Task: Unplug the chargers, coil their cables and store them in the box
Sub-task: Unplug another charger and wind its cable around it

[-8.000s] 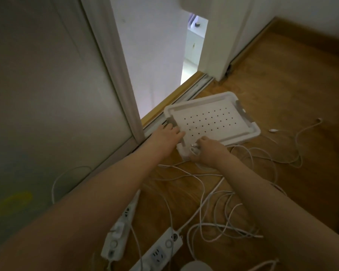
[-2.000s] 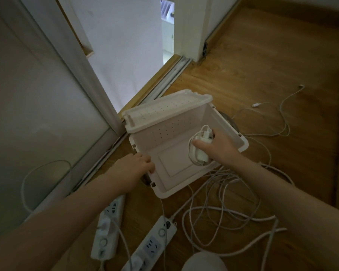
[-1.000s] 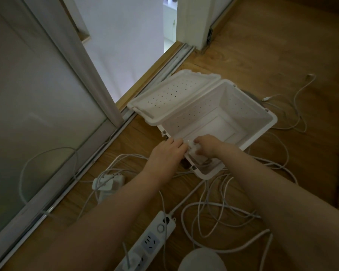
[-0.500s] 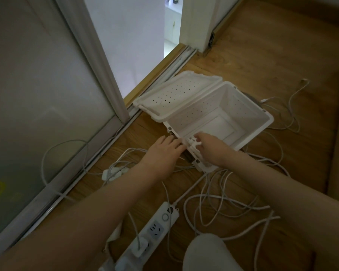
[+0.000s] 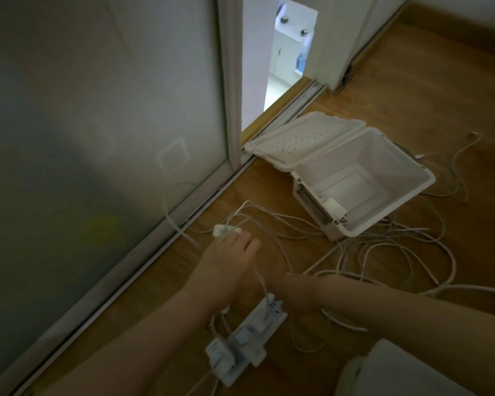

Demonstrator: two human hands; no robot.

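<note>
Head camera, the only view: reaching ahead with the left hand (image 5: pixel 229 260), fingers bent onto the near end of a white charger (image 5: pixel 227 230) lying on the floor (image 5: pixel 412 90) beside the sliding-door track; probably pinching it, though cannot tell for sure through the blur. Lies long axis left-to-right, just beyond the fingertips and well left of the open box (image 5: pixel 397 181); calls for a carry rightward and away. Hovering with the right hand (image 5: pixel 292 288) just above the power strip (image 5: pixel 247 334), the nearer hand for unplugging there; cannot tell its grip. In the box's near corner, 1 stored charger (image 5: pixel 336 208).
</note>
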